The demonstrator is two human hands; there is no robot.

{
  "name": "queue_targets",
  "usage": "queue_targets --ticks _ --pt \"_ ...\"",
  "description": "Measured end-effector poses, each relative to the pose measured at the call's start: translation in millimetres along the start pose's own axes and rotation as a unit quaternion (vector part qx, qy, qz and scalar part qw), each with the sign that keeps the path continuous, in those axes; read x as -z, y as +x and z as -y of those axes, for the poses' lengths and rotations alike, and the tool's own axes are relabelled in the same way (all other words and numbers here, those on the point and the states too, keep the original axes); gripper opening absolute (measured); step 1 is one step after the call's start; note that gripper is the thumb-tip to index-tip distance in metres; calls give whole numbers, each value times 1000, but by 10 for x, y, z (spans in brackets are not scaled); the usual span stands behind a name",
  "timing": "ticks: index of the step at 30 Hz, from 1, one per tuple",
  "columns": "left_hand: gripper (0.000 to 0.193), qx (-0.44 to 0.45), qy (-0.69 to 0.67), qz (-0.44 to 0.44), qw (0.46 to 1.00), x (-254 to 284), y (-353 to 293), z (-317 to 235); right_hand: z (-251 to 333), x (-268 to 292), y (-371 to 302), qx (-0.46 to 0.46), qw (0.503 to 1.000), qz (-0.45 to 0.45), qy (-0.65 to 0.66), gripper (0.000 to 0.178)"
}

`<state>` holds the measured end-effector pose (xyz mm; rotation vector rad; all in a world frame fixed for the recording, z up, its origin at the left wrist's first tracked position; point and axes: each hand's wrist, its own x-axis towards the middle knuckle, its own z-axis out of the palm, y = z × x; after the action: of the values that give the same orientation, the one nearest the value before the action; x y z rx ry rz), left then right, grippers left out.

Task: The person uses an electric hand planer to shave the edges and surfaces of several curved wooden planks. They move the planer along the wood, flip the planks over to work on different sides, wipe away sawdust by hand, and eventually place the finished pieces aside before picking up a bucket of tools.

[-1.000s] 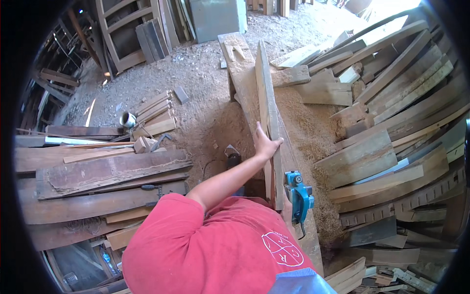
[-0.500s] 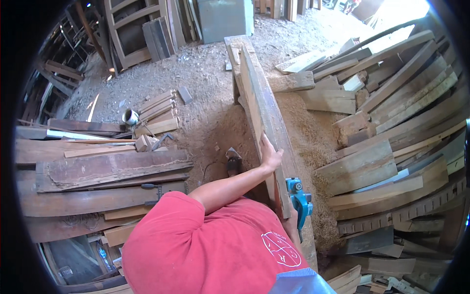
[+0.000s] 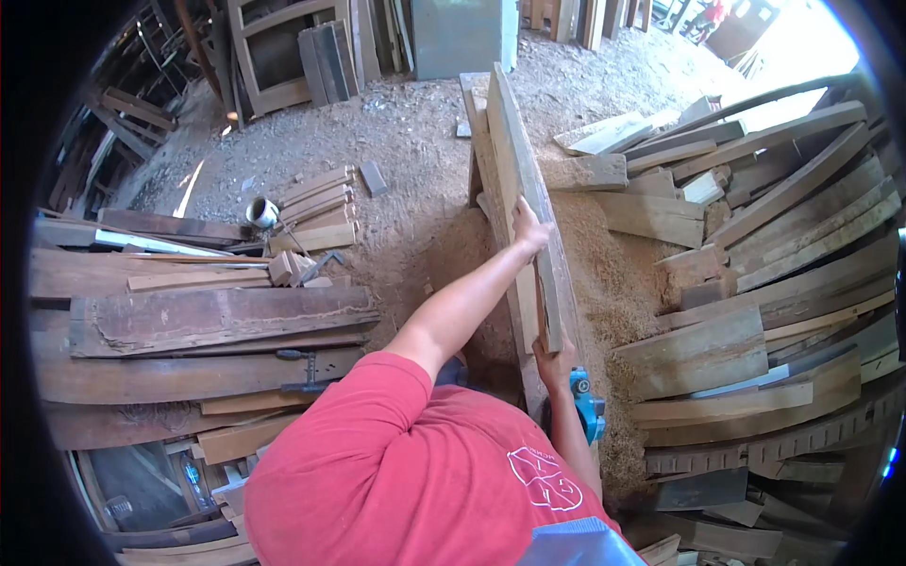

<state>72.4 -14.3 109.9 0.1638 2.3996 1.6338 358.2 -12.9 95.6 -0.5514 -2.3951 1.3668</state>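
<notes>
A long wooden board [image 3: 517, 156] stands on edge along a narrow wooden bench [image 3: 475, 106]. My left hand [image 3: 531, 229] grips it partway along, with the fingers against its left face and the thumb over the top edge. At the board's near end, my right hand [image 3: 555, 366] holds the lower corner; some of its fingers are hidden behind the wood. Just right of my right forearm sits a teal power planer [image 3: 587, 407] on the bench, touched by neither hand.
Wood shavings [image 3: 609, 264] cover the ground right of the bench. Beyond them lies a large pile of planks [image 3: 694, 349]. To the left are stacked boards [image 3: 226, 321], a clamp [image 3: 304, 371] and a white pot [image 3: 262, 212]. A grey cabinet [image 3: 461, 38] stands at the far end.
The board has shifted away from me along the bench, and my left hand has gone forward with it. My right hand has come into clearer view at its near end, ahead of the planer.
</notes>
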Motion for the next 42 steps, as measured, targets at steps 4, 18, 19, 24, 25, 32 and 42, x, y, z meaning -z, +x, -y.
queue_targets --ticks 4,18,19,24,25,32,42 --pt "118 -33 -9 -8 999 71 130 123 188 13 -35 -25 1000 1 18 75" --pt "77 205 -149 209 944 1034 -1098 1090 -909 928 -1892 -255 953 -111 -118 52" --pt "72 243 -126 229 934 1123 -1235 1214 -865 940 -1816 -199 966 -108 -129 46" --pt "58 247 -70 274 927 1161 -1768 1417 -367 1194 -1547 -249 961 -44 -113 32" --pt "57 225 -52 292 928 1171 -1856 1437 -158 1279 -1555 -258 961 -42 -95 30" --pt "67 2 -68 357 932 902 -2227 1753 1678 1595 -1141 -258 965 -41 -38 24" --pt "76 5 -92 386 918 853 -2322 1388 2008 1357 -820 -134 983 -12 -123 52"
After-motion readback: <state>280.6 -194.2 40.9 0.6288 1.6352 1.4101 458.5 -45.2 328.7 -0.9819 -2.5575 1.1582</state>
